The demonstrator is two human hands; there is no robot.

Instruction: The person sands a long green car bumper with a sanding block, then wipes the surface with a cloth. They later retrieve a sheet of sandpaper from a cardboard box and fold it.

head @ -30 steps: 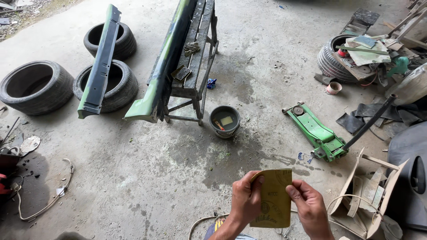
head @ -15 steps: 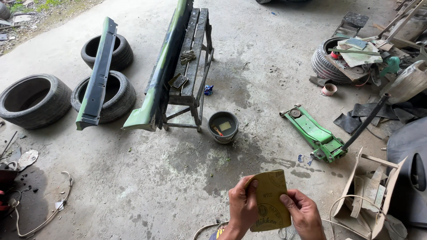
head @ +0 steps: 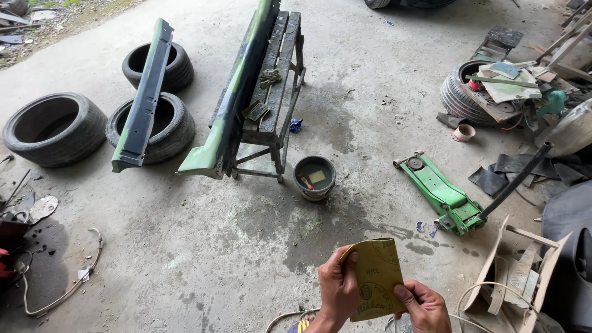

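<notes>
Two hands, left hand (head: 338, 288) and right hand (head: 425, 305), pinching one yellow-green sandpaper sheet (head: 375, 279) by its edges above the concrete floor (head: 185, 246) (top corner curling; probably creases or tears if bent harder).

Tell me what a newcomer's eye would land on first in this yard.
First, the yellow-green sandpaper sheet at bottom centre, pinched between the left hand and right hand. Next, the bright green floor jack on the concrete to the right. Then the long green panel lying along the wooden bench, with a small bucket beside it.
</notes>
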